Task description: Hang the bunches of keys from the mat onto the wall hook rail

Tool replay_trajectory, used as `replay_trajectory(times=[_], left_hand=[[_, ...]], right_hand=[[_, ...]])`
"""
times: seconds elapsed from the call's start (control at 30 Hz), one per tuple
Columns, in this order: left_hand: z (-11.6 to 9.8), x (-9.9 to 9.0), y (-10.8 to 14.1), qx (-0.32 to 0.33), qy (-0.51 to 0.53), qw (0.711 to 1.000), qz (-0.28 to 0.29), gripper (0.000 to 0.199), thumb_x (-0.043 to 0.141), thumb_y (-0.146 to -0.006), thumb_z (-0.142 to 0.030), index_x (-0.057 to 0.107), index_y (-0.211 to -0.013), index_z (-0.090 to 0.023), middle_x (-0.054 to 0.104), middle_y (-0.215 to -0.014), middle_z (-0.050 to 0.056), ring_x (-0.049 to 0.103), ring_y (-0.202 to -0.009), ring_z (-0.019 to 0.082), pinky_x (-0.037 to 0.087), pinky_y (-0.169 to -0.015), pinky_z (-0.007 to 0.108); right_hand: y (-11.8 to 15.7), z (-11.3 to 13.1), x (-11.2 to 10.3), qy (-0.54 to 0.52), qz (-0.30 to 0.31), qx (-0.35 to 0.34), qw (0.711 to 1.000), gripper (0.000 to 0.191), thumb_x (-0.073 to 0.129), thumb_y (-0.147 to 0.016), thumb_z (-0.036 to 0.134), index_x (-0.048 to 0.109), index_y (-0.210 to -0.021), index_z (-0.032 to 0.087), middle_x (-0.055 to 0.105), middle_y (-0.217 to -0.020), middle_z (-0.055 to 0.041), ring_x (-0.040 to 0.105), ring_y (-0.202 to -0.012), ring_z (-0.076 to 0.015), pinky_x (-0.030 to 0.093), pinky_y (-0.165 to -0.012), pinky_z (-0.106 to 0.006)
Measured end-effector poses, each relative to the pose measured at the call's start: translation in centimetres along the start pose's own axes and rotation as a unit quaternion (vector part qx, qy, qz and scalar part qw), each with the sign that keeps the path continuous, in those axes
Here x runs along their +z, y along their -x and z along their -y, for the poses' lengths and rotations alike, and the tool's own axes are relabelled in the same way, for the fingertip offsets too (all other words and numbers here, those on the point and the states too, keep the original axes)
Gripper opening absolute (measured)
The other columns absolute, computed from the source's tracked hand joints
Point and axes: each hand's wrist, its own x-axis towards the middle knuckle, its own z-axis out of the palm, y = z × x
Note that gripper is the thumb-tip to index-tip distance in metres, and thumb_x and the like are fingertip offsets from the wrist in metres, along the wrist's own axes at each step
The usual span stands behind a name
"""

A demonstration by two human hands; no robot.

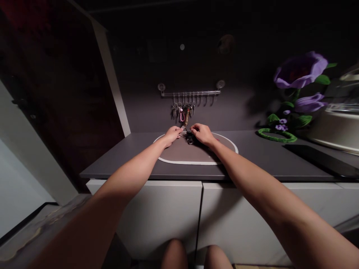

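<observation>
My left hand [172, 136] is closed, its thumb and fingertips pinching a small, light metallic piece that looks like part of a keychain. A black keychain [190, 139] with a ring-like loop lies between my two hands, just above the oval mat. Beside it, on the right, my right hand [203, 133] has its fingers curled together at the keychain's upper edge; exactly what they grip is too small to make out. The oval brown mat [190, 163] with a white rim lies under both hands.
Behind the hands, a clear hook rail [192, 93] on the wall carries several keys [182, 112]. On the right stand purple crocheted flowers [311, 102] with a green ring base, a black flat slab [322, 160] and a cream rounded appliance [340, 127]. White cabinet doors [162, 213] sit below the grey counter [252, 157].
</observation>
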Motion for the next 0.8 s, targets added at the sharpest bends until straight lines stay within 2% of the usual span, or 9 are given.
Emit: replay_trajectory(times=[0.17,0.3,0.6,0.8], left_hand=[[-1.0,0.0,0.5,-0.018,0.13,0.991,-0.007,0.01,0.053,-0.079,-0.019,0.05,-0.07,-0.014,0.055,-0.065,-0.001,0.052,-0.061,0.005,0.043,-0.07,0.019],[-1.4,-0.1,0.8,-0.029,0.206,0.978,0.003,0.005,0.05,-0.081,-0.019,0.049,-0.078,-0.014,0.06,-0.072,0.003,0.058,-0.069,0.008,0.045,-0.082,0.027],[-1.8,-0.3,1.0,-0.017,0.308,0.95,0.046,0.005,0.047,-0.083,-0.018,0.046,-0.082,-0.014,0.065,-0.09,0.016,0.064,-0.085,0.018,0.044,-0.089,0.04],[-2.2,-0.3,1.0,-0.015,0.353,0.934,0.046,0.013,0.049,-0.081,-0.018,0.048,-0.091,-0.011,0.062,-0.104,0.022,0.061,-0.097,0.024,0.042,-0.092,0.044]], right_hand=[[0.1,0.3,-0.2,0.004,0.004,-0.004,1.0,0.021,0.049,-0.078,0.024,0.066,-0.088,0.016,0.067,-0.086,-0.0062,0.058,-0.08,-0.0149,0.041,-0.076,-0.025],[0.2,0.6,-0.3,0.003,0.008,-0.002,1.0,0.021,0.049,-0.078,0.023,0.066,-0.089,0.015,0.067,-0.085,-0.0064,0.058,-0.08,-0.0147,0.041,-0.076,-0.025],[0.3,0.7,-0.2,-0.01,0.026,-0.014,1.0,0.019,0.053,-0.076,0.025,0.065,-0.089,0.016,0.067,-0.084,-0.0047,0.057,-0.074,-0.0127,0.041,-0.072,-0.023],[0.4,0.8,0.0,-0.023,0.038,-0.039,0.998,0.021,0.056,-0.074,0.024,0.064,-0.091,0.015,0.066,-0.082,-0.0038,0.056,-0.072,-0.012,0.041,-0.071,-0.023]])
